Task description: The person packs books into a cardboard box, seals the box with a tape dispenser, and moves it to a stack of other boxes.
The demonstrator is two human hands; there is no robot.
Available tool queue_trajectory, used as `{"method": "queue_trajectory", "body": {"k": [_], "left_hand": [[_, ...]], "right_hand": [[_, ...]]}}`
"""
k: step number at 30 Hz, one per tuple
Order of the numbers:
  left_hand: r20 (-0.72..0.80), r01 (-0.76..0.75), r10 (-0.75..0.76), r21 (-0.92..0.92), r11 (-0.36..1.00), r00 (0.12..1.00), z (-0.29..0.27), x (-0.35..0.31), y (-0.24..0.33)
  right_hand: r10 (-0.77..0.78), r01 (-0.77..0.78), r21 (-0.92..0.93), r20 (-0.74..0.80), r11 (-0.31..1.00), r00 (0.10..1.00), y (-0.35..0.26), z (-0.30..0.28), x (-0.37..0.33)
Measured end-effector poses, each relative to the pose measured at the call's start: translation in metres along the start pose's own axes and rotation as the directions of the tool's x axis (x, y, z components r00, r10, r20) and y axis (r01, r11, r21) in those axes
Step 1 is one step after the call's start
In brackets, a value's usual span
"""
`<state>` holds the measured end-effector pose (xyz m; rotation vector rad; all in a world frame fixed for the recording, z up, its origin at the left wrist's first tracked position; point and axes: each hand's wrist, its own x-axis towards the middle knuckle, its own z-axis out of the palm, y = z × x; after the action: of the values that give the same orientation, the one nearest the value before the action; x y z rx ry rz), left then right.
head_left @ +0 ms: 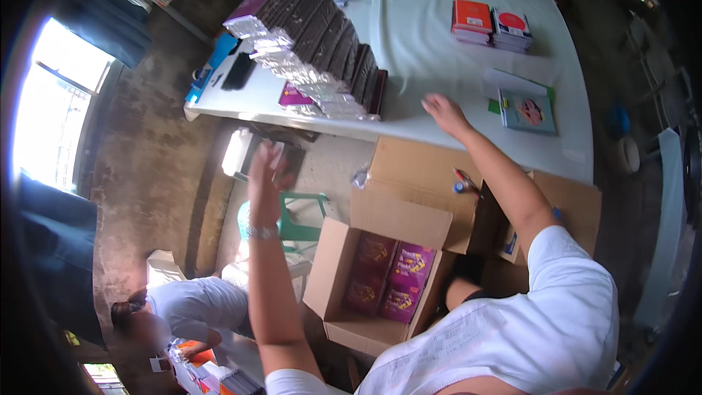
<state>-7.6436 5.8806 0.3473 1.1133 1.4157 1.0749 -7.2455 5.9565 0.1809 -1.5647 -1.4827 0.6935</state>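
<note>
My right hand (444,112) is over the front part of the white-covered table (431,51), fingers loosely apart and holding nothing I can see. To its left leans a tall, slanting stack of shrink-wrapped packs (311,40) with dark sides and shiny wrap. My left hand (272,164) is raised in front of the table's edge, below that stack; motion blur smears its fingers. Between my forearms stands an open cardboard box (333,278) with its flaps spread. Inside it lie purple printed packs (408,271) with yellow designs, side by side.
Another cardboard box (413,164) adjoins it, with pens and a blue-capped item on top. A green stool (303,223) stands beyond the open box. Books in red (472,18) and pale blue (528,111) lie on the table. At lower left a person (194,307) bends over booklets.
</note>
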Motion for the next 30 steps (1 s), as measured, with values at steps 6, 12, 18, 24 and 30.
{"method": "queue_trajectory", "body": {"k": [6,12,18,24,30], "left_hand": [[-0.122,-0.070,0.044,-0.220,0.973,0.992,0.063,0.123,0.163],[-0.185,-0.055,0.002,-0.283,0.958,0.983,0.106,0.208,0.154],[-0.066,0.012,-0.034,-0.303,0.953,0.997,0.068,0.213,0.152],[0.208,-0.098,0.201,-0.419,0.903,0.957,0.084,0.104,0.115],[-0.133,-0.033,-0.095,-0.732,0.680,0.987,0.072,-0.067,-0.032]], "right_hand": [[-0.250,0.248,0.370,-0.043,0.895,0.967,-0.195,0.024,0.199],[0.064,-0.093,0.704,0.068,0.704,0.996,-0.244,0.011,0.257],[0.014,-0.229,0.889,0.243,0.397,0.970,-0.234,0.004,0.250],[0.097,-0.186,0.960,0.169,0.208,0.981,-0.196,-0.036,0.154],[-0.358,-0.678,0.720,0.678,0.148,0.642,-0.087,-0.025,0.048]]}}
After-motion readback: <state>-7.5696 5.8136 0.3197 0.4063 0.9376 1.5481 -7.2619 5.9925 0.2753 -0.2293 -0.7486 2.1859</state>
